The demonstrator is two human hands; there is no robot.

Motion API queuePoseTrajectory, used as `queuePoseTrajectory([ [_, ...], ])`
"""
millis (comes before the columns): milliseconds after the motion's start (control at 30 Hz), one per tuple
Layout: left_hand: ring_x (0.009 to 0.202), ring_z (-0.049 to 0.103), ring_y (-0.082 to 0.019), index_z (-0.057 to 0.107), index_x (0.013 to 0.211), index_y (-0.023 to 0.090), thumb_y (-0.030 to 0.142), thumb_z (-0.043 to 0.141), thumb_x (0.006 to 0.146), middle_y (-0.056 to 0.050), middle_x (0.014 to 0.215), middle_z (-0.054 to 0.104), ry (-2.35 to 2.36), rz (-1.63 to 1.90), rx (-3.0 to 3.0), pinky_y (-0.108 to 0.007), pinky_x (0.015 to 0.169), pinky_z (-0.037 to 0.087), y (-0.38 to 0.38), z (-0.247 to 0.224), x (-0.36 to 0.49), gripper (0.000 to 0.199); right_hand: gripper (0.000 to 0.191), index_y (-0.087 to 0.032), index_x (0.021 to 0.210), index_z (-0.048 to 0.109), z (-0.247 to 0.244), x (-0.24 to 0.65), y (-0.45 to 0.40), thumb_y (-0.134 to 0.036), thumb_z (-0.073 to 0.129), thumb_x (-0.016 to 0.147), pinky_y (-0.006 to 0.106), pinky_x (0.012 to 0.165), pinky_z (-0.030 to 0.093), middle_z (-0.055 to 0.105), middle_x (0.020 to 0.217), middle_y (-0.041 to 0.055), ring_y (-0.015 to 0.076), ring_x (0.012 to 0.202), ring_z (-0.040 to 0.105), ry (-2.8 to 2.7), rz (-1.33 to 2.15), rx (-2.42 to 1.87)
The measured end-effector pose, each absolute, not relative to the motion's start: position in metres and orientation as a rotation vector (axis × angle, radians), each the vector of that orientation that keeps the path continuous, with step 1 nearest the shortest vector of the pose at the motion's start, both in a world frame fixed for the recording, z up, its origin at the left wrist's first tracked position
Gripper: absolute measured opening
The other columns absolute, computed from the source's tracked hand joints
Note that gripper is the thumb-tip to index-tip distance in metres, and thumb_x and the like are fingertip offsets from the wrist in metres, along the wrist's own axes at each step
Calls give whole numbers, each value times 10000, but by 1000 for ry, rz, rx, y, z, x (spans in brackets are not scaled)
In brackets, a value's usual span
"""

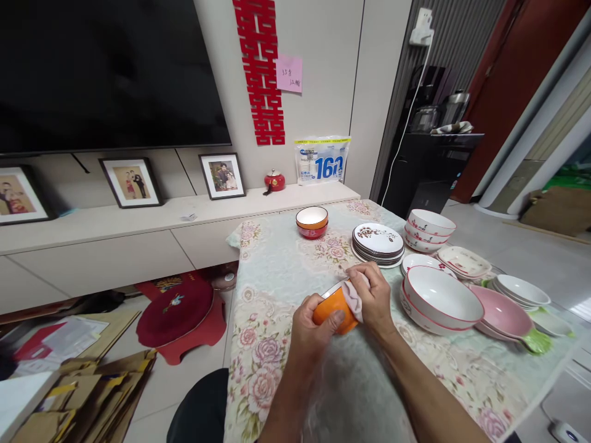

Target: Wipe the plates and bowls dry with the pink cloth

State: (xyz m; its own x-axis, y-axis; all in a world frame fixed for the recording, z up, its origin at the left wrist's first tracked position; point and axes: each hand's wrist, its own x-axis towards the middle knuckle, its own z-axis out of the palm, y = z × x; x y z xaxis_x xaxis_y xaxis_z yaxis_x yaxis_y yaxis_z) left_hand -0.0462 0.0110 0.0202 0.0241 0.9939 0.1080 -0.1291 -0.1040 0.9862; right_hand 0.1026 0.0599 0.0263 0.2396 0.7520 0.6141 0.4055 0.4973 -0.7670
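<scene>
Single wide view from a head-worn camera, set above the near side of a flower-covered table (272,277), facing forward and angled down across it. The left hand (311,323) and right hand (373,298) appear close up over the table; beyond it, farther off, is a pale wall (323,37), with floor (157,394) visible left and right.
</scene>
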Motion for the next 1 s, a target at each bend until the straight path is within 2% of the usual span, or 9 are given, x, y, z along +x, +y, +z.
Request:
queuePoseTrajectory([
  [133,588,386,-121,552,631,187,356,775,650,37,609,456,1126,1378,1214,-223,524,333,12,17,-43,281,97,-218,870,658,33,96,46,-291,596,887,335,700,452,613,788,34,198,753,583,-1541,118,-1021],
  [267,563,340,-101,501,658,191,354,758,671,59,596,416,1057,1411,1019,-216,509,320,13,13,-41,305,124,-212,932,642,35,89,34,-262,529,911,324,647,451,634,775,36,185,692,589,-1707,149,-874],
  [367,549,332,-89,491,690,190,363,754,681,67,590,428,1004,1411,896,-210,505,318,12,13,-39,315,116,-215,885,642,34,87,35,-267,539,902,321,647,447,634,744,34,184,681,586,-1770,125,-860],
  [467,553,340,-83,498,672,177,360,772,670,63,586,433,1014,1380,931,-203,505,306,9,16,-38,329,145,-212,787,630,29,92,47,-291,563,889,315,672,443,621,722,27,178,686,578,-1590,104,-1025],
  [700,587,372,-93,515,701,171,414,768,699,48,623,446,944,1364,989,-209,545,328,7,14,-38,351,347,-192,733,592,8,109,77,-514,577,863,288,584,403,546,613,-30,153,587,495,-1103,739,-1221],
  [767,579,368,-94,510,694,174,414,757,703,50,616,439,974,1367,1009,-208,536,323,8,13,-38,345,336,-189,767,611,7,108,76,-507,576,868,297,620,417,573,657,-17,165,631,520,-1123,690,-1232],
  [900,561,364,-97,528,670,176,380,742,697,50,604,443,1098,1370,1143,-208,509,311,11,15,-38,296,245,-191,870,659,14,99,64,-418,572,895,358,816,449,645,863,46,218,861,593,-1300,325,-1201],
  [1000,569,375,-101,537,642,173,348,740,690,48,602,453,1202,1393,1200,-206,510,316,12,15,-38,272,256,-193,1013,672,22,95,55,-390,542,916,382,866,460,646,971,75,237,954,603,-1428,306,-1090],
])
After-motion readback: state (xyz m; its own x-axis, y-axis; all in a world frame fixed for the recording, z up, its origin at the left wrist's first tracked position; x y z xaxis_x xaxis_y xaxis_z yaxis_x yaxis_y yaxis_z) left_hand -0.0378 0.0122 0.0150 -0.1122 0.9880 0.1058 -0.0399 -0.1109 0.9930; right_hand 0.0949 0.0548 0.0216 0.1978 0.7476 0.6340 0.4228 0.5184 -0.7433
